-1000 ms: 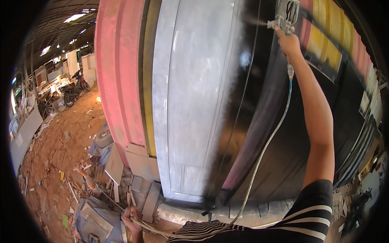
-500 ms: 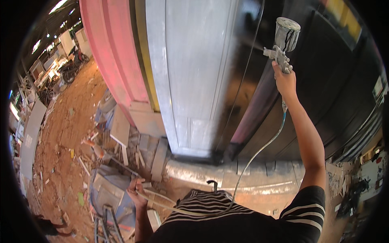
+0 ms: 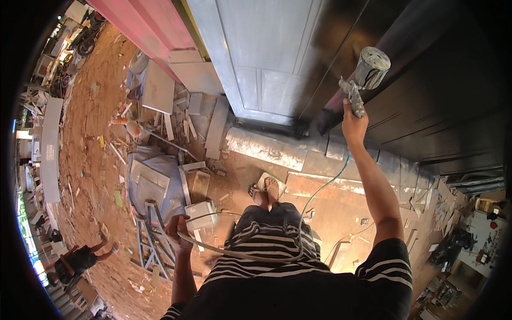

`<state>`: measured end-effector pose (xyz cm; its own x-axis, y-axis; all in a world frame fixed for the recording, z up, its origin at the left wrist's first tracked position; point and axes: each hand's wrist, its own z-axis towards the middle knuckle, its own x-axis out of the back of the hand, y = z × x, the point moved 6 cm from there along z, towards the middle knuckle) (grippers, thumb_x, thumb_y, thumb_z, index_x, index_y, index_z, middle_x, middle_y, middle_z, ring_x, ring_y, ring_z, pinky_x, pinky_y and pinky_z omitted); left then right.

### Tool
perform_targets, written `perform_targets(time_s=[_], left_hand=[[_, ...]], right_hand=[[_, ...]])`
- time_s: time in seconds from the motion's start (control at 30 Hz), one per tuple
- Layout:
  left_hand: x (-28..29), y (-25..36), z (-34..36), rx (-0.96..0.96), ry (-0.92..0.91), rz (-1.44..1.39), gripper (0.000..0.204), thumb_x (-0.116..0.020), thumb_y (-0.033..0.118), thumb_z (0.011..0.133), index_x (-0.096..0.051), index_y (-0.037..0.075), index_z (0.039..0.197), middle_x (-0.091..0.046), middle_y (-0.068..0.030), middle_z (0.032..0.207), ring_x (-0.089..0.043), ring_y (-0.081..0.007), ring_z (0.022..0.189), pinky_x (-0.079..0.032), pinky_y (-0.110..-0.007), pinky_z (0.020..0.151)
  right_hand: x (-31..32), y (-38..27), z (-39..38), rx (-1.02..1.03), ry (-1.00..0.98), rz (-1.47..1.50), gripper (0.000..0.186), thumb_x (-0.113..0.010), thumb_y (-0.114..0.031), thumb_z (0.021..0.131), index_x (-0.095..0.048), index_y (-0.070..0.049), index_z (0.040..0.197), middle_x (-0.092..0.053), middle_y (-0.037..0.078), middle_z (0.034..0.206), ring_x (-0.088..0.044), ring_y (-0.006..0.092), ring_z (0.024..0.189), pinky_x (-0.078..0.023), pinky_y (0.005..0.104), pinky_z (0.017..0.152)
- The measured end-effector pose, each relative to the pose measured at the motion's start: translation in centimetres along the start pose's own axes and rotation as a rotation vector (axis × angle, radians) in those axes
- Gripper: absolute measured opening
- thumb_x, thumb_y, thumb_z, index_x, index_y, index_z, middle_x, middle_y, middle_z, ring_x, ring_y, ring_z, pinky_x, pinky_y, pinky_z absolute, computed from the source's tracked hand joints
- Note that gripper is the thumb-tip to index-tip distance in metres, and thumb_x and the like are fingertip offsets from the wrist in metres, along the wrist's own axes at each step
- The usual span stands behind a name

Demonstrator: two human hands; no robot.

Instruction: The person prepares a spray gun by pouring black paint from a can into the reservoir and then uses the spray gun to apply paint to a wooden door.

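Observation:
My right hand (image 3: 355, 127) is wrapped round the handle of a spray gun (image 3: 352, 96), with a paint-spotted metal cup (image 3: 373, 68) on top. The nozzle points left at a tall panelled door (image 3: 258, 40). Pale grey covers the door's left part; dark paint covers its right edge and the surface (image 3: 426, 96) beside it. From below the gun a thin air hose (image 3: 256, 258) runs down and loops across my waist. My left hand (image 3: 178, 234), low on the left, is closed round this hose.
Left of the door stands a pink panel (image 3: 146, 26). Wood offcuts and boards (image 3: 216, 128) lie at its foot. A metal frame (image 3: 154, 234) and a draped blue sheet (image 3: 176, 184) are near my left hand. Another person (image 3: 74, 265) is at the far left. Cluttered goods (image 3: 482, 234) stand right.
The view has tilted down, bringing my feet into sight. My right hand with the spray gun is lower along the door. The left hand still grips the hose.

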<state>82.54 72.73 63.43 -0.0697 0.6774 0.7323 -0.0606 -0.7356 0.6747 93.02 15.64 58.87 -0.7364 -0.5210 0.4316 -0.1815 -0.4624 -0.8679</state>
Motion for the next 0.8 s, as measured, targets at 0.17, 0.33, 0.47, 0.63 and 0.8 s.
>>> perform_targets(time_s=[0.17, 0.33, 0.47, 0.63, 0.8], left_hand=[[-2.1, -2.5, -2.9, 0.127, -0.069, 0.088, 0.029, -0.050, 0.018, 0.094, -0.065, -0.003, 0.079, -0.063, -0.0134, 0.068, -0.062, -0.0254, 0.060, -0.045, -0.036, 0.058], [-5.7, -5.6, -4.1, 0.281, -0.213, 0.154, 0.030, -0.050, 0.017, 0.092, -0.065, -0.003, 0.077, -0.062, -0.0136, 0.068, -0.060, -0.0240, 0.059, -0.044, -0.035, 0.057], [-8.5, -9.4, -5.5, 0.394, -0.246, 0.212, 0.034, -0.049, 0.021, 0.093, -0.064, -0.003, 0.074, -0.059, -0.0121, 0.064, -0.055, -0.0223, 0.055, -0.040, -0.035, 0.054], [-11.1, -14.7, -6.1, 0.542, -0.246, 0.293, 0.039, -0.045, 0.027, 0.095, -0.063, -0.001, 0.074, -0.040, -0.0010, 0.053, -0.035, -0.0089, 0.047, -0.024, -0.030, 0.046], [-13.8, -20.1, -7.3, 0.572, -0.225, 0.378, 0.042, -0.043, 0.031, 0.094, -0.062, 0.000, 0.072, -0.033, 0.0004, 0.049, -0.032, -0.0087, 0.044, -0.021, -0.029, 0.045]], right_hand=[[-5.7, 9.9, -3.4, -0.090, -0.001, -0.046, 0.027, -0.070, -0.028, 0.089, -0.066, -0.001, 0.094, -0.065, 0.016, 0.074, -0.060, 0.0252, 0.066, -0.047, 0.0368, 0.067], [-11.2, 20.6, -6.0, -0.192, 0.026, -0.108, 0.028, -0.070, -0.029, 0.088, -0.065, -0.002, 0.091, -0.063, 0.014, 0.068, -0.056, 0.0279, 0.060, -0.046, 0.0387, 0.063], [-16.1, 29.3, -8.6, -0.281, -0.011, -0.114, 0.028, -0.069, -0.028, 0.089, -0.064, 0.000, 0.089, -0.063, 0.015, 0.068, -0.056, 0.0269, 0.060, -0.046, 0.0394, 0.062], [-21.7, 40.0, -12.7, -0.335, 0.001, -0.151, 0.029, -0.068, -0.028, 0.090, -0.064, 0.001, 0.090, -0.064, 0.015, 0.070, -0.057, 0.0271, 0.062, -0.046, 0.0401, 0.062], [-26.8, 50.5, -17.0, -0.368, 0.020, -0.180, 0.032, -0.068, -0.031, 0.089, -0.065, 0.001, 0.091, -0.065, 0.016, 0.073, -0.061, 0.0307, 0.065, -0.046, 0.0422, 0.065]])
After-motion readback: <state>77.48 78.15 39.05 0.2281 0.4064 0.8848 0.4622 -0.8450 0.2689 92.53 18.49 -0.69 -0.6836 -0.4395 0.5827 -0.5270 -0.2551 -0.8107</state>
